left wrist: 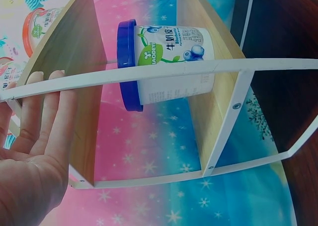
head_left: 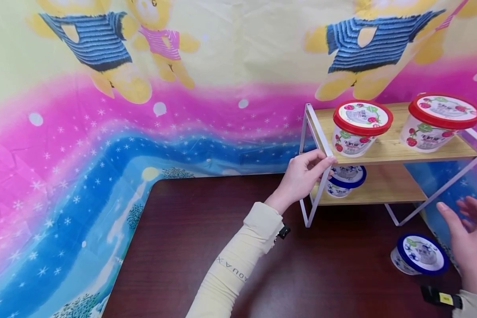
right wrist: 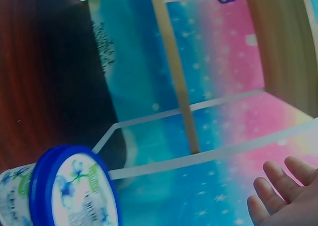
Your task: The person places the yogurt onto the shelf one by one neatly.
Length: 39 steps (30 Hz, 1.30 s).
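At the upper left corner of a two-tier shelf with wooden boards (head_left: 395,181) and a white metal frame, my left hand (head_left: 304,174) grips the frame between thumb and fingers. In the left wrist view, its fingers (left wrist: 57,114) reach behind the white bar. On the lower board, close to that hand, stands a blue-lidded tub with blueberry pictures (left wrist: 174,62). My right hand (head_left: 475,243) is in the air right of the shelf, fingers spread and holding nothing. Below and left of it, another blue-lidded tub (head_left: 419,254) sits on the table.
Two red-lidded tubs, one on the left (head_left: 362,128) and one on the right (head_left: 441,121), stand on the upper board. The dark brown table (head_left: 191,229) meets a printed cloth backdrop (head_left: 230,101) with bears, behind the shelf and at the sides.
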Each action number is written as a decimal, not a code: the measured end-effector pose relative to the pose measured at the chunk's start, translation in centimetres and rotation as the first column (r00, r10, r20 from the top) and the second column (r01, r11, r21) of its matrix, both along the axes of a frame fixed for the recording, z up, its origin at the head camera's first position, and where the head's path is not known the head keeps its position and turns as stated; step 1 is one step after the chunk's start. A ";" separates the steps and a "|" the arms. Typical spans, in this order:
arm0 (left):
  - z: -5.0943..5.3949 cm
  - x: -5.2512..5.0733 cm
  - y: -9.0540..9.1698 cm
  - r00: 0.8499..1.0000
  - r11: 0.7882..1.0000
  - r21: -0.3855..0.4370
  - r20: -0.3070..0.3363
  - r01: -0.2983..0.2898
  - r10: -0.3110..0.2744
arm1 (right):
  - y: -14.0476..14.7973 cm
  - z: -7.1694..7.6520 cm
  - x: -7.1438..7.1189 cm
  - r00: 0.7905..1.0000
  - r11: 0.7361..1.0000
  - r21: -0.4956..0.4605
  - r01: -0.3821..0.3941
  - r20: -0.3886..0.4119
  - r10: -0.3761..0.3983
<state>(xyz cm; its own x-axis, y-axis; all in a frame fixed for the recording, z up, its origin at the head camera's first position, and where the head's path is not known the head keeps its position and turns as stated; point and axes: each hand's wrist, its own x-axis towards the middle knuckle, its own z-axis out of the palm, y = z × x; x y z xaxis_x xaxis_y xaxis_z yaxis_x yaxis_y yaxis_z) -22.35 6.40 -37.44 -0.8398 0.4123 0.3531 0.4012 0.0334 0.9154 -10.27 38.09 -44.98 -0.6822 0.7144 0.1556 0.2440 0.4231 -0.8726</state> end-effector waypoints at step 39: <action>0.0 0.0 0.0 1.000 1.000 0.004 -0.002 0.005 -0.005 | 3.5 -7.6 1.8 0.895 0.968 0.030 -0.247 0.389 0.217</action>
<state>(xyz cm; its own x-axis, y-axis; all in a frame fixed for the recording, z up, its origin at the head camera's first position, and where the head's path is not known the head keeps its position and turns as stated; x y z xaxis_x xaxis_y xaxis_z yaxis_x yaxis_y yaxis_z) -22.35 6.39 -37.47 -0.8373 0.4149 0.3562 0.4028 0.0274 0.9149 -8.50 41.61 -52.56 -0.8452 0.5248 -0.1007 0.4367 0.5697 -0.6962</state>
